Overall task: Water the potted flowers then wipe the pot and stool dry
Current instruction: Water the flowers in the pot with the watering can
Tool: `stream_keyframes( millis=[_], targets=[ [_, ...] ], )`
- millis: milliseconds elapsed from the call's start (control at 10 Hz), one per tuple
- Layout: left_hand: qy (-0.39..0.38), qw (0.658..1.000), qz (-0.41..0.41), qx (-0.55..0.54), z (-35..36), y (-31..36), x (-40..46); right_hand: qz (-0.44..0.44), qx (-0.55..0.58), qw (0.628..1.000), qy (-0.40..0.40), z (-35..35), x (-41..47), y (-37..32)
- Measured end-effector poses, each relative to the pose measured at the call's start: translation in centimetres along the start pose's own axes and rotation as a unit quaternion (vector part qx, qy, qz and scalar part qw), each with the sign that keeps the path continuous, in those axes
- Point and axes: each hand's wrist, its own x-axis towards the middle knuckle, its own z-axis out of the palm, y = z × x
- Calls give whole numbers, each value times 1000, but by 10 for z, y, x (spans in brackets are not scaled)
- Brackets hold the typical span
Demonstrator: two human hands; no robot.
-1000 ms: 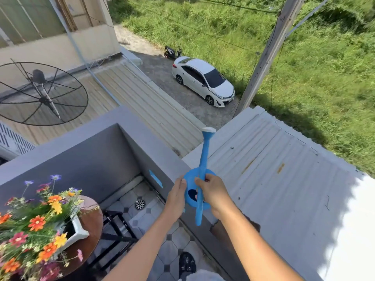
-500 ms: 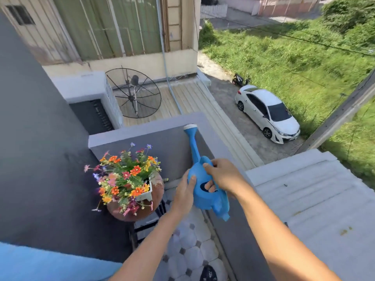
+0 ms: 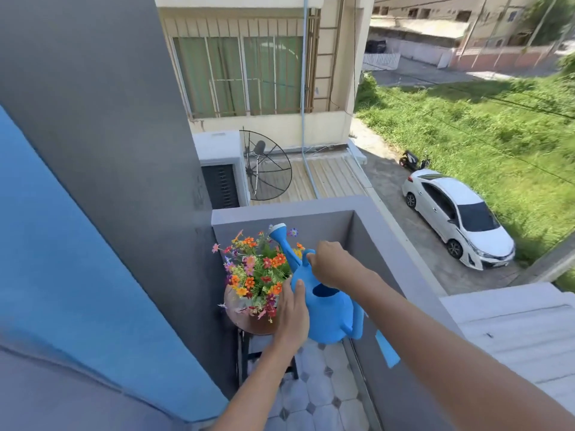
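Observation:
A blue plastic watering can (image 3: 329, 315) hangs in the air between my hands, its spout with the white rose (image 3: 278, 229) pointing up and left over the flowers. My right hand (image 3: 329, 264) grips the can's top handle. My left hand (image 3: 292, 309) lies flat against the can's left side, fingers stretched. The potted flowers (image 3: 255, 269), orange, red, pink and purple with green leaves, stand on a round brown stool (image 3: 249, 321) just left of the can. The pot is mostly hidden by the blooms and my left hand.
The balcony is narrow: a grey parapet wall (image 3: 367, 231) runs along the right and far side, a grey and blue wall (image 3: 93, 213) on the left. The floor (image 3: 314, 396) is tiled. Below are a metal roof, a satellite dish and a white car (image 3: 457, 216).
My view has swung left towards the stool. The can has travelled from over the parapet to beside the flowers, its spout now above them. Both hands stayed on the can.

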Motion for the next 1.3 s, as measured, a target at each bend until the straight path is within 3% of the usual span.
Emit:
stream_keyframes(
  millis=[400, 700, 900, 1100, 1300],
  targets=[
    [-49, 998, -21, 19, -34, 12, 12, -20, -114, 992, -58, -16, 24, -42],
    [-13, 998, -50, 20, -49, 22, 20, 12, -54, 996, -71, -22, 37, -68],
    [-20, 998, -62, 12, -58, 22, 20, -51, -77, 994, -56, -25, 42, -77],
    [-27, 997, -67, 12, -63, 24, 14, -13, -113, 989, -98, -23, 44, -85],
    [-45, 996, -65, 31, -62, 33, 15, 5, -107, 991, -82, -26, 46, -75]
  ],
)
